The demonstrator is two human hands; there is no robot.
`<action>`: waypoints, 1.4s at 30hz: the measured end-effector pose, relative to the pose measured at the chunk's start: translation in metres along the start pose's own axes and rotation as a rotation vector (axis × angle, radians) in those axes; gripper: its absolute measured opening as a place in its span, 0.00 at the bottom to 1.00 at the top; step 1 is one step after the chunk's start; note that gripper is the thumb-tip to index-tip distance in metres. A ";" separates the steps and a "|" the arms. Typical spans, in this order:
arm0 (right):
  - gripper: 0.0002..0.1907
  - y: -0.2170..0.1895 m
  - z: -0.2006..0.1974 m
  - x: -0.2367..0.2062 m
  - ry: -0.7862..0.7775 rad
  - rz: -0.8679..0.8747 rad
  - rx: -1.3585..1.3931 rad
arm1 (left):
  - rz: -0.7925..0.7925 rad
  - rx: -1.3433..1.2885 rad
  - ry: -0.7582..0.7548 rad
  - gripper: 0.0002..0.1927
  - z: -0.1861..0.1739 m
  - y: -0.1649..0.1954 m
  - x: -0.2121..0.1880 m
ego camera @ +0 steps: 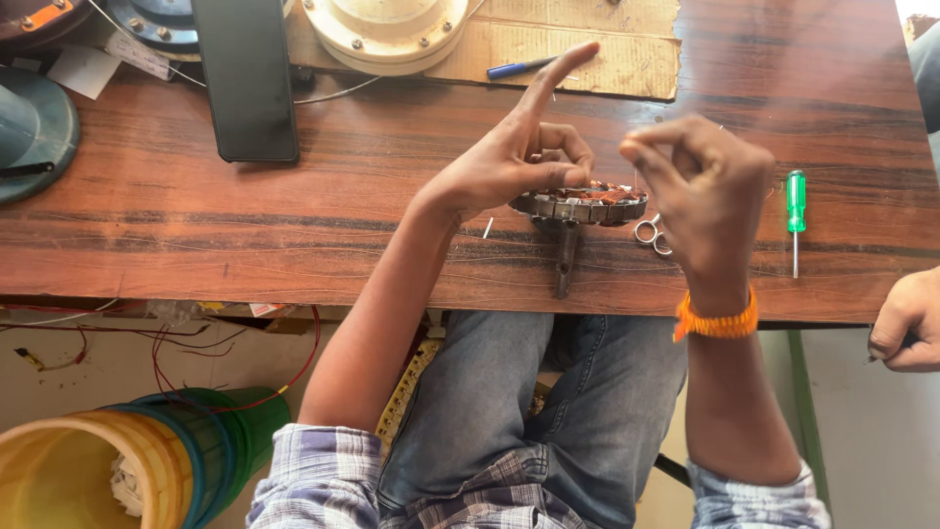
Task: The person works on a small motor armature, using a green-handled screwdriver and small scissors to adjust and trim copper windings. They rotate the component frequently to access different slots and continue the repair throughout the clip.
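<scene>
The motor stator (580, 205), a round laminated ring with copper windings showing on top, sits upright on the wooden worktop (294, 196) near its front edge, between the person's two hands. Its shaft (567, 260) runs from under the ring toward the person, so the long axis lies front to back, at right angles to the worktop's edge.

The left hand (514, 157) is on the ring's left upper rim: thumb and curled fingers pinch at the windings, while the index finger points straight up and away. It touches the stator and is the nearer hand.

The right hand (707, 191) hovers just to the right of the ring, fingers bunched with thumb and forefinger tips pressed together as if pinching something thin. Whether a wire sits in that pinch cannot be told. From this hand the stator lies to the left and slightly below.

A small pair of scissors (650, 235) lies on the worktop, partly hidden beneath the right hand. A green-handled screwdriver (796, 217) lies further right, well apart from the stator. Another person's hand (906, 323) rests at the worktop's right front corner.
</scene>
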State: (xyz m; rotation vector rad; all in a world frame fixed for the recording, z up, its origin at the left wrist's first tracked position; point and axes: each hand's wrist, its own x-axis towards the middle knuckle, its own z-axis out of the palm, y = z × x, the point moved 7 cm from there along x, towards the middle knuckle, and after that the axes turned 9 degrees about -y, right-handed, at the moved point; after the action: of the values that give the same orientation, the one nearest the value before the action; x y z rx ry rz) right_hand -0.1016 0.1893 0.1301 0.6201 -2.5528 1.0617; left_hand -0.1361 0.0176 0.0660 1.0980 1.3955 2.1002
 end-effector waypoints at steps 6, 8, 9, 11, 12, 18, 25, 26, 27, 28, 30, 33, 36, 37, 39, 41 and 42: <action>0.04 -0.026 0.020 -0.058 0.021 0.128 0.224 | 0.079 0.357 -0.038 0.55 -0.002 0.011 -0.006; 0.05 -0.027 0.032 -0.067 0.047 0.142 0.234 | 0.070 0.530 -0.005 0.56 -0.002 0.012 -0.006; 0.05 -0.027 0.039 -0.069 0.061 0.128 0.246 | 0.040 0.574 0.008 0.56 -0.002 0.011 -0.005; 0.04 -0.022 0.050 -0.075 0.074 0.140 0.293 | -0.019 0.662 0.031 0.56 -0.003 0.011 -0.005; 0.03 -0.017 0.055 -0.081 0.072 0.167 0.328 | -0.015 0.619 0.014 0.53 -0.002 0.013 -0.005; 0.03 0.013 0.066 -0.110 0.096 0.237 0.331 | 0.136 0.718 -0.001 0.38 0.032 0.034 -0.012; 0.03 0.044 0.005 -0.104 0.228 0.185 0.256 | 0.172 1.135 0.342 0.24 0.065 0.017 -0.023; 0.03 0.041 -0.003 -0.099 0.210 0.150 0.269 | 0.195 1.138 0.374 0.20 0.065 0.015 -0.024; 0.03 0.038 -0.009 -0.093 0.191 0.115 0.284 | 0.200 1.135 0.377 0.20 0.064 0.013 -0.024; 0.03 0.033 -0.014 -0.086 0.171 0.080 0.300 | 0.204 1.134 0.380 0.19 0.064 0.010 -0.024; 0.03 0.023 -0.018 -0.072 0.112 0.020 0.304 | 0.207 1.132 0.387 0.18 0.062 0.007 -0.026; 0.03 0.013 -0.017 -0.049 0.062 -0.001 0.220 | 0.217 1.135 0.396 0.18 0.060 0.005 -0.028; 0.03 0.006 -0.008 -0.027 0.025 0.018 0.175 | 0.223 1.150 0.401 0.18 0.062 0.006 -0.031; 0.02 0.005 -0.004 -0.021 0.012 0.026 0.174 | 0.211 1.159 0.404 0.19 0.062 0.005 -0.031; 0.01 0.006 0.003 -0.011 -0.039 0.087 0.147 | 0.179 1.079 0.396 0.27 0.059 0.004 -0.031; 0.01 0.005 0.008 -0.004 -0.084 0.105 0.143 | 0.140 0.899 0.373 0.42 0.051 0.002 -0.029; 0.01 0.003 0.010 -0.001 -0.107 0.095 0.154 | 0.083 0.690 0.355 0.47 0.044 -0.003 -0.026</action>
State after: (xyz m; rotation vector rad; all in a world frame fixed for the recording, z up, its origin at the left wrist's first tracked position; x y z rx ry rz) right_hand -0.1032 0.1846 0.1209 0.6145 -2.6328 1.2998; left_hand -0.0859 0.0271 0.0615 1.0454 2.3985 1.9753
